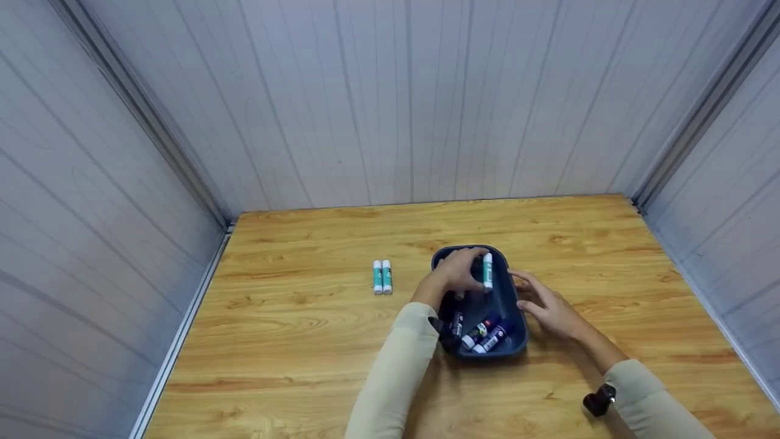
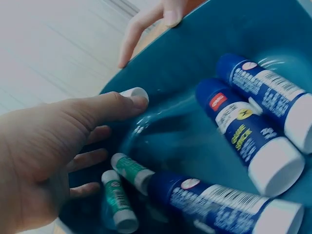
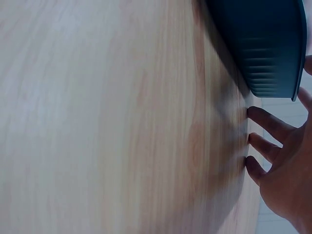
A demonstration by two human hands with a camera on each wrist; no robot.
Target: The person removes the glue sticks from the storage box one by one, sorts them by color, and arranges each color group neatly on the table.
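The person's left hand [image 1: 454, 274] is reaching into the dark blue tub [image 1: 509, 305] on the wooden counter [image 1: 304, 329], its grip pinching a green-and-white glue stick [image 1: 487, 270] upright between thumb and fingers above the tub's far end. The right hand [image 1: 548, 305] is resting beside the tub's right wall, its fingers relaxed and spread, fingertips touching the rim, holding nothing. Blue-labelled glue sticks [image 2: 253, 131] are lying inside the tub with two smaller green ones [image 2: 119, 200]. Two more green sticks [image 1: 382, 277] are lying side by side on the counter, to the tub's left.
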